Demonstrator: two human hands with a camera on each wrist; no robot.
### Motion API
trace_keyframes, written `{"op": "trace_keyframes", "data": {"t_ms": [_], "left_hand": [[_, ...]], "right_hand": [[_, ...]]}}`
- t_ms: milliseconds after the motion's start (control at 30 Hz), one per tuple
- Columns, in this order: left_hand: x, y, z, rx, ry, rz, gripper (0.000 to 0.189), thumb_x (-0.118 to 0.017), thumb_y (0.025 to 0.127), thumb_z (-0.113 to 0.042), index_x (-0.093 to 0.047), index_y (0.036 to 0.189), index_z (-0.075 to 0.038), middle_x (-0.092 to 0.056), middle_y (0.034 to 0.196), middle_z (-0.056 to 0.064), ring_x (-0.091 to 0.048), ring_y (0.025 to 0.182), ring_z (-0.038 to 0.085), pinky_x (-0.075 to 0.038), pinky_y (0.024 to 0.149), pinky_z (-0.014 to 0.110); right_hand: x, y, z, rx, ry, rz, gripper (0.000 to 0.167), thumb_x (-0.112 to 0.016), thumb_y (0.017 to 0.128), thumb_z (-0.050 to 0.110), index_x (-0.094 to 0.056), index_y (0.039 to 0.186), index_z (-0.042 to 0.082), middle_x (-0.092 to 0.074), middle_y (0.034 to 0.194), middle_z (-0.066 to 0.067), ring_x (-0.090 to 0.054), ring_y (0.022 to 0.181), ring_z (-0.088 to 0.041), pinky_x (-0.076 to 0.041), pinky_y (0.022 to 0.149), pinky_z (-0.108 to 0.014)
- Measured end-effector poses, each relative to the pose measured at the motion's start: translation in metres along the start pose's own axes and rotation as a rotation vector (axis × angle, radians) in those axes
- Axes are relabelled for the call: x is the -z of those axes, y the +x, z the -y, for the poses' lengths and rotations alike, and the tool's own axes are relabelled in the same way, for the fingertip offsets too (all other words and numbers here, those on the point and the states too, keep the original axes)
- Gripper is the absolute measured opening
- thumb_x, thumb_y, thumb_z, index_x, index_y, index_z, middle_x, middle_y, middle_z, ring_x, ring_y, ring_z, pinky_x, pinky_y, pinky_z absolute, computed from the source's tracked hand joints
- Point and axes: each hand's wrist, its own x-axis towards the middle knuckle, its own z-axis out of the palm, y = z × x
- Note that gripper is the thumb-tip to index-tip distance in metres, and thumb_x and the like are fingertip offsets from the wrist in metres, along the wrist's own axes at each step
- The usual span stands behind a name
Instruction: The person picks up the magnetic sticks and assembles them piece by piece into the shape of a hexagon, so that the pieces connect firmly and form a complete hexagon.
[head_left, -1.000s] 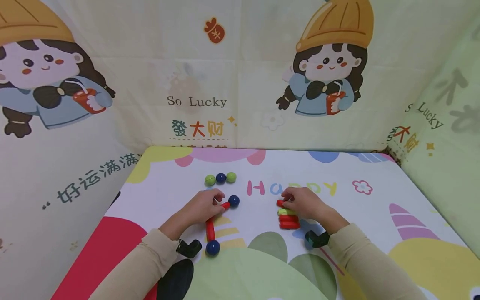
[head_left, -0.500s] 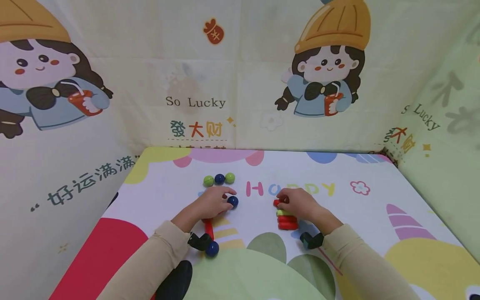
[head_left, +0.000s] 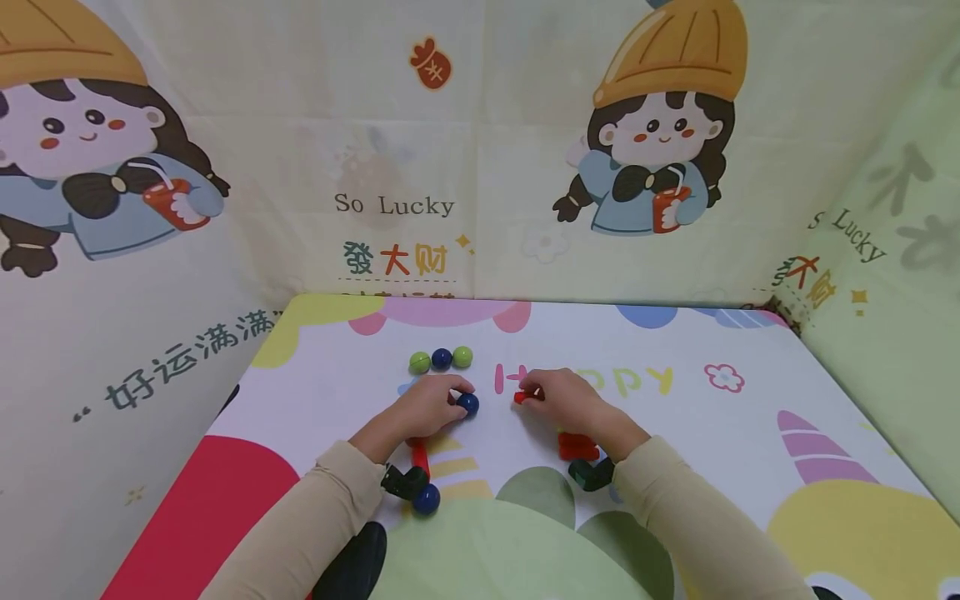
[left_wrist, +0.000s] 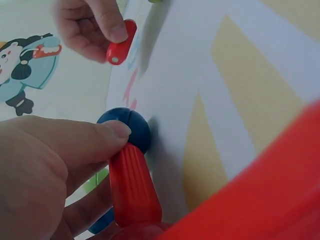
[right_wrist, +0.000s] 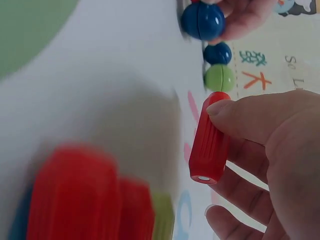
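Observation:
My left hand (head_left: 427, 407) pinches a dark blue ball (left_wrist: 140, 131) between thumb and fingers. A ribbed red rod (left_wrist: 132, 187) joins that ball. A second red rod (head_left: 420, 457) runs from under the hand to another blue ball (head_left: 426, 499) closer to me; the corner between the rods is hidden in the head view. My right hand (head_left: 564, 400) holds a loose red rod (right_wrist: 209, 142) by thumb and fingers, off the table. A small hole shows in the rod's end. A gap separates this rod from the left hand's ball.
Red rods (head_left: 577, 446) lie beside the right wrist, with a yellow-green rod (right_wrist: 162, 217) by them. Farther back sit a green ball (head_left: 420, 361), a blue ball (head_left: 442, 358) and another green ball (head_left: 462, 357) in a row. A printed cloth hangs behind the table.
My right hand has picked a red rod from the pile and carried it left toward the other hand. My left hand has shifted from the rod onto the blue ball.

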Motion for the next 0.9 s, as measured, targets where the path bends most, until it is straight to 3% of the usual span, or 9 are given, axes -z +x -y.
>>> {"op": "trace_keyframes", "data": {"t_ms": [233,467,900], "left_hand": [[0.002,0.001,0.003,0.007,0.006,-0.016,0.033,-0.072,0.093,-0.014,-0.067,0.126,-0.012,-0.067,0.11,0.004,-0.059,0.092,0.019,-0.054,0.08,0.032],[0.004,0.001,0.002,0.014,-0.001,-0.008,0.033,-0.072,0.092,-0.015,-0.067,0.125,-0.012,-0.067,0.108,0.005,-0.058,0.088,0.02,-0.053,0.073,0.03],[0.007,0.002,0.002,0.07,0.007,-0.016,0.033,-0.074,0.091,-0.021,-0.068,0.123,-0.013,-0.067,0.105,0.006,-0.059,0.086,0.02,-0.052,0.067,0.028]], "right_hand": [[-0.009,0.015,0.016,0.045,0.015,0.005,0.022,-0.075,0.092,0.019,-0.072,0.112,0.012,-0.07,0.095,0.002,-0.063,0.089,-0.017,-0.051,0.087,-0.035],[-0.013,0.023,0.029,0.051,0.005,0.045,0.021,-0.073,0.093,0.02,-0.07,0.111,0.011,-0.071,0.096,0.001,-0.064,0.09,-0.019,-0.051,0.087,-0.037],[-0.019,0.03,0.036,0.085,0.017,0.024,0.021,-0.074,0.091,0.013,-0.072,0.112,0.009,-0.072,0.097,-0.002,-0.066,0.092,-0.02,-0.051,0.091,-0.037]]}}
